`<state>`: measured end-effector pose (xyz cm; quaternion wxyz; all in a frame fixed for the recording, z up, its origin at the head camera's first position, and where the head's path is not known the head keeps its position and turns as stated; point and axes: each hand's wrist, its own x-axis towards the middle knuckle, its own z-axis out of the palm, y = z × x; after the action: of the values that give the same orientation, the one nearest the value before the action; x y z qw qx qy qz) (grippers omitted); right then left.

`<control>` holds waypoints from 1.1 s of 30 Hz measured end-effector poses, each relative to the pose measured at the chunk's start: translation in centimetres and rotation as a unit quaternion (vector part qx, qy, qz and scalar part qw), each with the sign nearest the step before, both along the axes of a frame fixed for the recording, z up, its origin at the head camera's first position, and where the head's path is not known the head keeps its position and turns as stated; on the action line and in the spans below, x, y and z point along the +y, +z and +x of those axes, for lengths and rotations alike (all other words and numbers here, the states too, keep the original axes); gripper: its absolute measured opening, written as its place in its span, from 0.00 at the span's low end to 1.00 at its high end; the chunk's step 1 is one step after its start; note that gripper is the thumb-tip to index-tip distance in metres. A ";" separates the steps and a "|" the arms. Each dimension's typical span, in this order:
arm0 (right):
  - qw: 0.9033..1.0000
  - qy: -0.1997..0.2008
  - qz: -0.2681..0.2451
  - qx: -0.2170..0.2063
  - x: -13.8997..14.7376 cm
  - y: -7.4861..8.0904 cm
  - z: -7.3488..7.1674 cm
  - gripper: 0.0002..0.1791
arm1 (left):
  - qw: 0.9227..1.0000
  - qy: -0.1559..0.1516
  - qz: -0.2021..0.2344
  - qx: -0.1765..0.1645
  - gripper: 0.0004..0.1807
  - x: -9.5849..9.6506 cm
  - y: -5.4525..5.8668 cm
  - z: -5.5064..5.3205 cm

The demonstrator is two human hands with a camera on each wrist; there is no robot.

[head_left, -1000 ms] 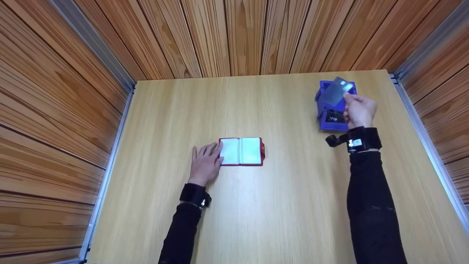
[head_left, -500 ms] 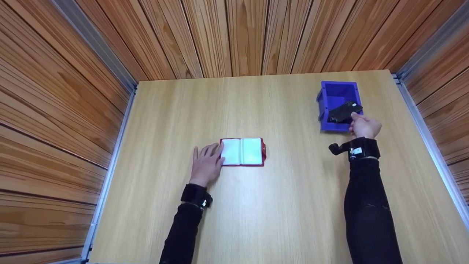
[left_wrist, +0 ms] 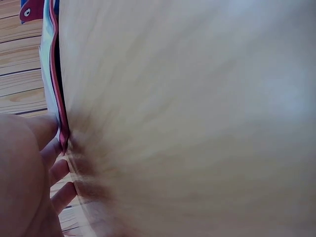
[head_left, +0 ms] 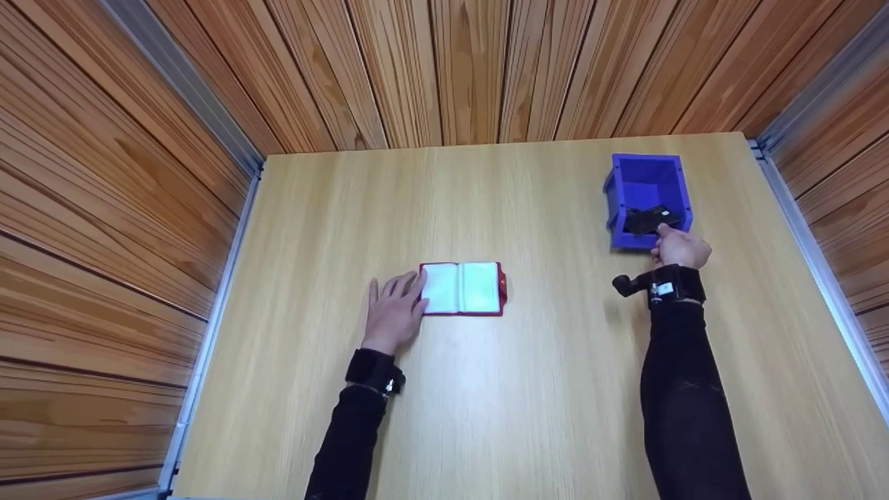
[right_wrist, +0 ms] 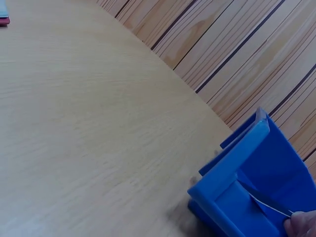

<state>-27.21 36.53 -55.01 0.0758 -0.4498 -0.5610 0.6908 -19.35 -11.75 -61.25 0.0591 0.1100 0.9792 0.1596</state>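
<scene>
An open red card holder point(head_left: 479, 288) with clear sleeve pages lies on the table. My left hand point(head_left: 394, 312) rests at its left edge, fingers straight and spread; the left wrist view shows the thumb point(left_wrist: 45, 127) pressing on the red cover edge point(left_wrist: 55, 74). At the back right, my right hand point(head_left: 683, 248) pinches a black card point(head_left: 648, 219) between thumb and fingers, at the front of a blue plastic bin point(head_left: 630, 241). Seen from the right wrist, the card point(right_wrist: 269, 203) is a thin slanted edge inside the bin. Most of the right hand is hidden in that view.
The pale wooden table point(head_left: 528, 403) has wood-plank walls point(head_left: 465, 76) on its back and sides. Grey metal rails point(head_left: 215, 278) run along the left and right edges. A strap with a wrist camera point(head_left: 675, 285) sits on the right forearm.
My right hand has drawn back toward the front of the bin and lowered the card from above it to inside its front part. The left hand stays on the card holder.
</scene>
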 end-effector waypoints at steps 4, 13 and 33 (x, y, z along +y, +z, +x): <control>1.000 -0.007 -0.003 -0.016 -0.1 0.0 -0.3 0.13 | 1.000 -0.002 0.003 0.004 0.31 0.2 0.1 -0.1; 0.996 0.033 0.036 -0.068 0.6 0.5 -1.3 0.11 | 1.000 0.000 0.000 0.000 0.31 0.4 0.3 -0.3; 0.984 0.049 0.121 -0.125 0.1 -0.4 -2.1 0.08 | 1.000 0.006 0.005 0.002 0.31 0.1 0.4 0.0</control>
<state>-29.26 36.68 -55.41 0.0251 -0.4923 -0.6665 0.5593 -19.32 -11.66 -60.90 0.0559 0.1045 0.9792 0.1646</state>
